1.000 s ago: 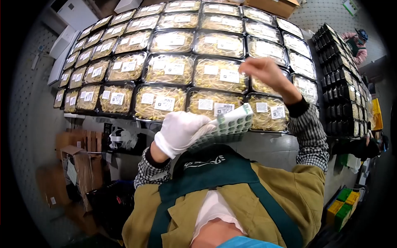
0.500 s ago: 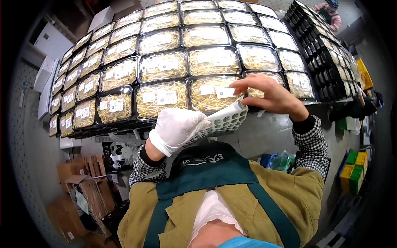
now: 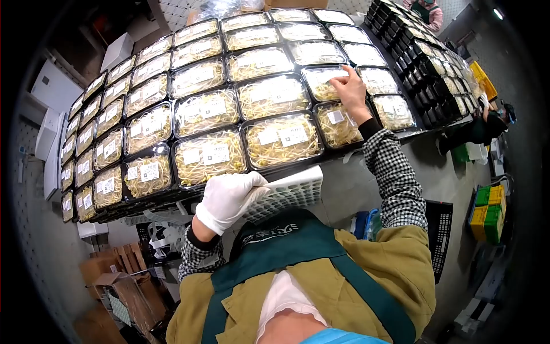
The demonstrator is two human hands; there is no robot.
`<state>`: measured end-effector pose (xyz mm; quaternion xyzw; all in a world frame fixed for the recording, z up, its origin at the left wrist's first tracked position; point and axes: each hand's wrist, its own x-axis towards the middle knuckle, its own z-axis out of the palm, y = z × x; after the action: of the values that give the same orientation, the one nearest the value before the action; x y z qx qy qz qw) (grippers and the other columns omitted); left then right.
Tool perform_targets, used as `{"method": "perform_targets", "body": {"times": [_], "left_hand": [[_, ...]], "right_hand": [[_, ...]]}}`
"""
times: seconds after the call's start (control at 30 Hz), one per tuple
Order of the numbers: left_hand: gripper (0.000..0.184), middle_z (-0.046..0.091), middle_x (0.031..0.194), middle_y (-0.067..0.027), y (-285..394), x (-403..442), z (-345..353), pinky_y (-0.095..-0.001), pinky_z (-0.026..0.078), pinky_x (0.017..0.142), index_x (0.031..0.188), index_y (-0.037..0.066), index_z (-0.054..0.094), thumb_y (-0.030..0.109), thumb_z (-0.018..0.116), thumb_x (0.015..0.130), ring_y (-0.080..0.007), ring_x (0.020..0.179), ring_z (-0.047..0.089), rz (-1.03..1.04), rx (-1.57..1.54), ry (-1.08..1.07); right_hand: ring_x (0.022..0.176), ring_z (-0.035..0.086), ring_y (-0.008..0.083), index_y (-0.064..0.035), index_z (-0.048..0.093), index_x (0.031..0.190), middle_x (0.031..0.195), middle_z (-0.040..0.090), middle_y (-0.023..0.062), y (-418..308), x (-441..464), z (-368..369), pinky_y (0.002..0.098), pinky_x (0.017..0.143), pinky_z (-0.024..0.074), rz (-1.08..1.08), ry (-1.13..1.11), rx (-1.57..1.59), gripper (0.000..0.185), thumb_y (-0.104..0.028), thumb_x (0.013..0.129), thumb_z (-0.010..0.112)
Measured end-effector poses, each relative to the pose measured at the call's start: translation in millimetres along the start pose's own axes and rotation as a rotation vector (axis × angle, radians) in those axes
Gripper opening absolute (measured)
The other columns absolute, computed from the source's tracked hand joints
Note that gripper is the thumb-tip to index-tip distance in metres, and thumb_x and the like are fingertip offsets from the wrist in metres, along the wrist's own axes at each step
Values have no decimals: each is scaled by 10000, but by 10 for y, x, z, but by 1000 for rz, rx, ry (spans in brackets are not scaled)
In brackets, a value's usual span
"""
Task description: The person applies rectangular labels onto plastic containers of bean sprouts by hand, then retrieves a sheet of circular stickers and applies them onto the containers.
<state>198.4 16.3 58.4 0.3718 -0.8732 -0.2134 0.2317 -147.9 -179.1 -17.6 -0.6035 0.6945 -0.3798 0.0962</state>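
My left hand, in a white glove, is closed on one end of a white sheet of round stickers, with rows of dark round spots on its underside. The sheet curves out to the right, just off the front edge of the stacked packs. Bare and reaching forward, my right hand hovers over a black tray of bean sprouts with a clear lid and white labels. Its thumb and forefinger are bent towards each other; anything between them is too small to make out. Beneath my right wrist lies another sprout pack.
Rows of sprout packs cover the stack before me. To the right stand tall piles of black trays. A co-worker is at the far right. Cardboard boxes lie lower left; yellow and green crates stand right.
My right hand has left the sticker sheet's edge and moved forward over the packs. My left hand still grips the sheet, now lying flatter. The view has shifted slightly.
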Motion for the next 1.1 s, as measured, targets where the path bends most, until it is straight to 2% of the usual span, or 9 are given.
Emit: {"method": "perform_targets", "body": {"times": [0.1, 0.23, 0.27, 0.4, 0.6, 0.8, 0.9, 0.93, 1.1], "left_hand": [[109, 610, 645, -61, -13, -60, -23, -289, 470, 532, 917, 75, 656, 167, 637, 864, -206, 567, 610, -35, -81, 62], [109, 638, 739, -93, -70, -108, 79, -293, 481, 569, 905, 55, 657, 141, 664, 839, -224, 621, 631, -69, -130, 130], [129, 642, 744, -91, -63, -108, 62, -289, 481, 572, 909, 55, 656, 147, 685, 822, -215, 626, 634, -122, -166, 96], [211, 655, 750, -81, -40, -125, 26, -271, 483, 579, 895, 61, 668, 165, 769, 741, -171, 639, 641, -215, -248, 29], [156, 635, 701, -89, -106, -39, 111, -277, 465, 549, 879, 57, 683, 145, 748, 767, -171, 598, 611, -103, -253, 57], [136, 629, 705, -99, -159, -82, 149, -299, 462, 551, 897, 67, 681, 193, 665, 849, -230, 608, 611, -83, -157, 68], [128, 632, 718, -99, -148, -144, 141, -311, 472, 573, 902, 82, 679, 197, 641, 864, -248, 642, 622, -89, -87, 69], [121, 635, 732, -95, -150, -163, 139, -311, 472, 576, 903, 94, 680, 199, 633, 868, -251, 648, 621, -100, -126, 67], [104, 662, 779, -69, -30, -216, 52, -280, 487, 597, 943, 111, 671, 146, 647, 848, -204, 672, 641, -162, -142, 47]], "right_hand": [[934, 602, 200, -125, 520, 1251, 815, 691, -59, 28, -5, 84, 369, 910, 340, -288, 33, -344, 549, -235, 738, 684], [1010, 577, 300, -107, 488, 1252, 1081, 595, 102, 54, 40, -47, 459, 854, 439, -321, 136, -396, 518, -162, 759, 637], [943, 601, 283, -85, 547, 1184, 1021, 610, 94, 100, 44, -115, 414, 809, 465, -377, 233, -341, 436, -181, 771, 649], [838, 620, 148, 4, 683, 843, 948, 669, 114, 154, -397, -555, 289, 715, 476, 56, -150, 326, 179, -170, 799, 684], [913, 582, 256, -65, 700, 769, 955, 643, 62, -11, -1163, -481, 357, 790, 454, -257, 51, -47, 116, -180, 761, 709], [804, 597, 275, -47, 596, 971, 930, 597, 99, -97, -1156, -508, 361, 692, 478, -204, 86, -191, 228, -144, 779, 670], [782, 585, 148, -36, 605, 1053, 980, 605, 68, -563, -1279, -665, 285, 712, 475, -93, -273, 174, 272, -144, 814, 675], [771, 580, 120, -38, 612, 1075, 968, 619, 55, -763, -1354, -676, 260, 716, 476, -265, -442, 465, 321, -168, 799, 714], [667, 535, 104, -24, 656, 894, 732, 594, 34, -1300, -1679, -625, 247, 611, 440, -354, -733, 474, 161, -109, 782, 734]]}}
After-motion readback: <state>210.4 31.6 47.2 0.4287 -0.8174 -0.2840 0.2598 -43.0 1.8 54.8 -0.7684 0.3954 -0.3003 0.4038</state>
